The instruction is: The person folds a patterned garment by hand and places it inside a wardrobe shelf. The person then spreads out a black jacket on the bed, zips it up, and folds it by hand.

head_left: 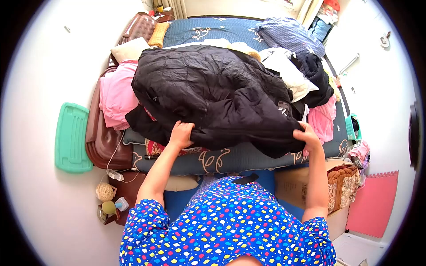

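Observation:
A black padded jacket (208,84) lies spread over the bed, its near edge lifted toward me. My left hand (182,135) is closed on that edge near the middle of the bed. Farther right, my right hand (307,136) grips the jacket's other end, thumb on top. Between the two hands the dark cloth sags in folds. A small light-marked label (283,107) shows on the jacket near my right hand. The fingertips under the fabric are hidden on both sides.
The blue bed (186,165) has a brown headboard (100,142). Pink cloth (119,95) lies left of the jacket; white cloth (288,73) and a dark garment (316,75) lie right. A cardboard box (293,184) stands below the bed's right side. A white cable (117,150) hangs at left.

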`<state>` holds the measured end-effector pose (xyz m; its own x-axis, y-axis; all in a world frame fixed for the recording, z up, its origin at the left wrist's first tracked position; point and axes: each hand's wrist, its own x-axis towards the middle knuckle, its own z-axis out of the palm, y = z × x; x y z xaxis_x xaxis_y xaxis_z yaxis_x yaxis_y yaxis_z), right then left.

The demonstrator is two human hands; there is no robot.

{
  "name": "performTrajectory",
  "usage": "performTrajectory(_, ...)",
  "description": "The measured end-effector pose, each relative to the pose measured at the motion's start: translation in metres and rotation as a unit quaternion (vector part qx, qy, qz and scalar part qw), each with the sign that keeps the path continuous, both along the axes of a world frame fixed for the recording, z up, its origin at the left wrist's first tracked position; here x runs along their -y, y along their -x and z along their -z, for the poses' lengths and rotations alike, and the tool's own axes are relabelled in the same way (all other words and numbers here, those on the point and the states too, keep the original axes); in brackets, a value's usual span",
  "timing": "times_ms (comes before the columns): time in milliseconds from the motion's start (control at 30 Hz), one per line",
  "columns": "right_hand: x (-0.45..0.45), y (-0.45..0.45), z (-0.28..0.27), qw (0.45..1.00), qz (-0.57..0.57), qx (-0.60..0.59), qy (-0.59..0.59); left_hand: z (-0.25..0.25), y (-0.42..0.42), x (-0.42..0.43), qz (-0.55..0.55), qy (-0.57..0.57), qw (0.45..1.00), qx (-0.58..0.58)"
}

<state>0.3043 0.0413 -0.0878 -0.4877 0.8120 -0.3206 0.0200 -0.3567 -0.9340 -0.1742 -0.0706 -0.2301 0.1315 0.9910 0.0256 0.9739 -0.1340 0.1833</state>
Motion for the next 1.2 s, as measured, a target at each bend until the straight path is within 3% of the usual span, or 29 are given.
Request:
performTrajectory(33,0.005,-0.002,-0.006,0.995,-0.065,0.041,-0.071,-0.017,0.001,0.001,-0.023,0.027,0.997,0.063)
performTrajectory(67,0.002,-0.013,0.003,0.970,-0.114,0.178,-0.119,-0.042,0.010,-0.001,-0.019,0.040,0.997,0.060)
performTrajectory(100,0.008,-0.016,0.010,0.890,-0.140,0.310,-0.306,-0.071,0.024,-0.007,-0.014,0.055,0.997,0.055)
performTrajectory(167,-0.006,0.000,-0.022,0.818,-0.252,0.432,-0.284,-0.147,0.057,-0.041,0.078,0.038,0.996,0.015)
performTrajectory(200,-0.019,0.004,-0.040,0.791,-0.194,0.421,-0.400,-0.196,0.064,-0.061,0.127,-0.034,0.990,-0.041)
performTrajectory(233,-0.038,0.009,-0.061,0.748,-0.132,0.402,-0.511,-0.262,0.057,-0.073,0.125,-0.094,0.984,-0.091)
performTrajectory(267,-0.059,0.012,-0.097,0.706,-0.067,0.452,-0.541,-0.316,0.058,-0.088,0.072,-0.146,0.969,-0.186)
performTrajectory(300,-0.091,0.004,-0.129,0.666,-0.010,0.391,-0.635,-0.369,0.060,-0.101,0.072,-0.245,0.940,-0.228)
performTrajectory(333,-0.109,0.002,-0.173,0.680,0.083,0.407,-0.604,-0.424,0.063,-0.116,0.033,-0.253,0.951,-0.177)
performTrajectory(367,-0.133,-0.013,-0.223,0.620,0.140,0.446,-0.630,-0.476,0.061,-0.124,-0.016,-0.299,0.934,-0.195)
performTrajectory(400,-0.144,-0.024,-0.271,0.599,0.194,0.441,-0.640,-0.524,0.081,-0.144,-0.064,-0.329,0.894,-0.298)
performTrajectory(433,-0.149,-0.040,-0.318,0.496,0.232,0.480,-0.686,-0.560,0.017,-0.110,-0.039,-0.429,0.890,-0.148)
performTrajectory(467,-0.137,-0.045,-0.350,0.473,0.291,0.428,-0.713,-0.588,0.004,-0.105,-0.033,-0.440,0.885,-0.148)
performTrajectory(500,-0.132,-0.067,-0.385,0.492,0.313,0.491,-0.647,-0.613,-0.008,-0.103,-0.020,-0.470,0.872,-0.137)
performTrajectory(533,-0.130,-0.098,-0.407,0.426,0.335,0.520,-0.660,-0.630,-0.020,-0.103,-0.006,-0.498,0.858,-0.125)
performTrajectory(567,-0.139,-0.133,-0.424,0.405,0.373,0.506,-0.664,-0.639,-0.032,-0.106,0.009,-0.522,0.846,-0.111)
performTrajectory(633,-0.113,-0.162,-0.445,0.423,0.403,0.479,-0.655,-0.646,-0.044,-0.118,0.181,-0.498,0.848,0.018)
performTrajectory(767,-0.024,-0.200,-0.454,0.529,0.437,0.380,-0.621,-0.636,-0.082,-0.114,0.189,-0.511,0.838,0.002)
performTrajectory(833,0.024,-0.218,-0.446,0.595,0.443,0.330,-0.584,-0.638,-0.100,-0.113,0.228,-0.411,0.878,0.093)
performTrajectory(867,0.051,-0.226,-0.442,0.627,0.442,0.305,-0.564,-0.614,-0.123,-0.118,0.315,-0.533,0.781,0.081)
performTrajectory(933,0.102,-0.237,-0.433,0.697,0.410,0.273,-0.521,-0.606,-0.125,-0.126,0.296,-0.464,0.832,0.071)
performTrajectory(967,0.125,-0.241,-0.430,0.737,0.384,0.258,-0.494,-0.624,-0.094,-0.140,0.184,-0.253,0.948,0.065)
performTrajectory(1033,0.165,-0.224,-0.418,0.723,0.395,0.325,-0.465,-0.600,-0.150,-0.113,0.226,-0.206,0.952,-0.009)
performTrajectory(1100,0.133,-0.262,-0.379,0.682,0.416,0.442,-0.408,-0.554,-0.205,-0.153,0.320,-0.203,0.924,-0.045)
performTrajectory(1167,0.154,-0.288,-0.354,0.689,0.393,0.467,-0.390,-0.531,-0.250,-0.163,0.372,-0.067,0.926,-0.022)
performTrajectory(1200,0.164,-0.295,-0.335,0.655,0.423,0.486,-0.395,-0.505,-0.266,-0.174,0.383,-0.115,0.917,-0.015)
